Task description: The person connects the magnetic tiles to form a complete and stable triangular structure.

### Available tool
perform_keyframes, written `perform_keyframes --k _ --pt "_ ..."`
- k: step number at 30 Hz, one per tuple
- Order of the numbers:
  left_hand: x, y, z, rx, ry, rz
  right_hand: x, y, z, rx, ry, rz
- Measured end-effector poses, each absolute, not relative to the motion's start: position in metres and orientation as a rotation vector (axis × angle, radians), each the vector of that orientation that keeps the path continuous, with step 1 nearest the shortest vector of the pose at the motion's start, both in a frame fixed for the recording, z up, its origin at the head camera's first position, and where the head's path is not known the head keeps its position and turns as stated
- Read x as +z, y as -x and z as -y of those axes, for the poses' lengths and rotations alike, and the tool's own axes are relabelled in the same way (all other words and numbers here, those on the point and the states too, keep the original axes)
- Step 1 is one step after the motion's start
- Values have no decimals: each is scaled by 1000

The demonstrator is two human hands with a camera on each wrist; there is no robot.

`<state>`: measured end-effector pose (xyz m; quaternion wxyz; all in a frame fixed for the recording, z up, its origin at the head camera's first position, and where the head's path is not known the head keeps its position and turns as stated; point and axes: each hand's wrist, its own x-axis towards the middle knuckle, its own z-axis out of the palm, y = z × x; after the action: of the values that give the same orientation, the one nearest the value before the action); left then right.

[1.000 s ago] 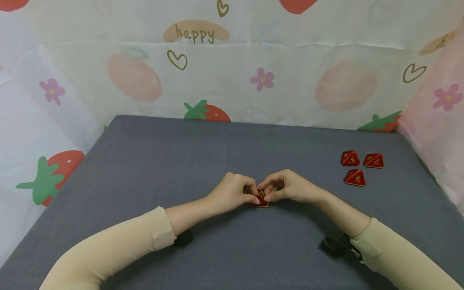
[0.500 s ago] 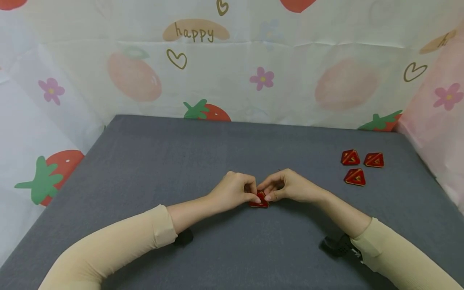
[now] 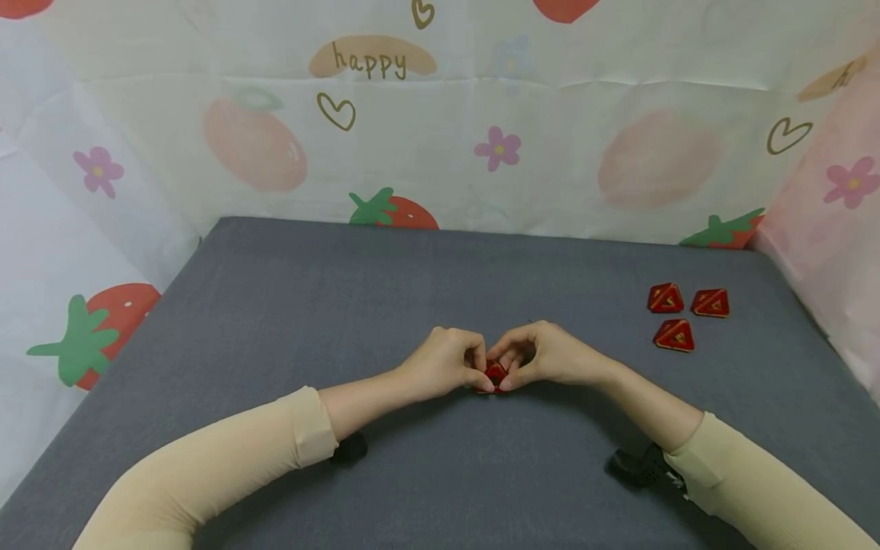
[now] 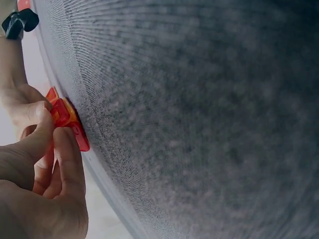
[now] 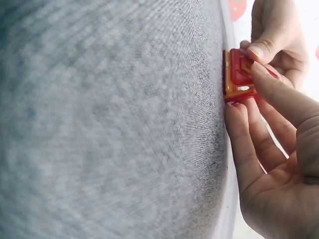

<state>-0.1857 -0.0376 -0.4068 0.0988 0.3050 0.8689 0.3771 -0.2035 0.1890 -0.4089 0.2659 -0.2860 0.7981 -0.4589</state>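
Note:
Near the middle of the grey table, my left hand (image 3: 440, 364) and right hand (image 3: 560, 355) meet at a small red plastic piece with gold edging (image 3: 495, 373). Each hand pinches it from its own side between thumb and fingers. In the left wrist view the piece (image 4: 61, 113) shows sloping red faces and a yellow part, right at the cloth surface. The right wrist view shows the piece (image 5: 240, 69) with a raised red frame and a gold base layer; the right thumb (image 5: 269, 82) lies across its face. Fingers hide much of it.
Three similar red-and-gold triangular pieces lie in a loose group at the right: one at the back left (image 3: 665, 298), one at the back right (image 3: 710, 303), one in front (image 3: 674, 335). A printed fabric backdrop (image 3: 440, 153) rises behind the grey cloth-covered table (image 3: 344, 290).
Both thumbs have slid slightly down toward the near edge of the piece, and the right thumb has come closer to the left one. The three other pieces have stayed put.

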Motion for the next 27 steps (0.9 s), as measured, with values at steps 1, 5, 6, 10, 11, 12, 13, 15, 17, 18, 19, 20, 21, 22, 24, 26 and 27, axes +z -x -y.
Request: perform_keyframes --k 1,5,6,10,11,12,13,15,17,18,19,20,21,22,24,26,27 --pt "-407 186 38 1117 -895 -2567 -409 203 -189 -1233 778 -2161" --pt "-407 186 37 1108 -888 -2558 -406 202 -187 -1217 782 -2174" --pt "-407 186 37 1105 -890 -2558 -406 202 -187 -1212 785 -2179" --pt "-408 188 38 1106 -896 -2543 -405 201 -186 -1195 793 -2197" --pt "-408 188 39 1109 -894 -2534 -405 201 -186 -1190 794 -2201" --pt "-408 188 39 1112 -893 -2524 -405 200 -186 -1184 795 -2205" --pt "-408 188 40 1113 -893 -2512 -405 200 -187 -1181 795 -2206" --pt "-408 189 41 1111 -895 -2491 -405 201 -187 -1175 801 -2208" --pt "-408 189 41 1106 -904 -2480 -405 201 -188 -1171 803 -2210" --pt "-408 188 41 1100 -911 -2480 -405 201 -188 -1173 804 -2208" --pt "-408 188 40 1097 -914 -2480 -405 201 -188 -1177 807 -2203" --pt "-408 188 40 1094 -916 -2481 -405 201 -188 -1179 808 -2201" --pt "-408 187 40 1093 -917 -2482 -406 201 -188 -1182 812 -2198" --pt "-408 187 40 1092 -915 -2486 -406 201 -188 -1185 815 -2195" --pt "-408 186 40 1094 -907 -2489 -406 201 -189 -1192 820 -2190" --pt "-408 185 40 1097 -905 -2491 -406 201 -189 -1193 820 -2191" --pt "-408 185 40 1100 -905 -2489 -406 201 -189 -1191 820 -2193"
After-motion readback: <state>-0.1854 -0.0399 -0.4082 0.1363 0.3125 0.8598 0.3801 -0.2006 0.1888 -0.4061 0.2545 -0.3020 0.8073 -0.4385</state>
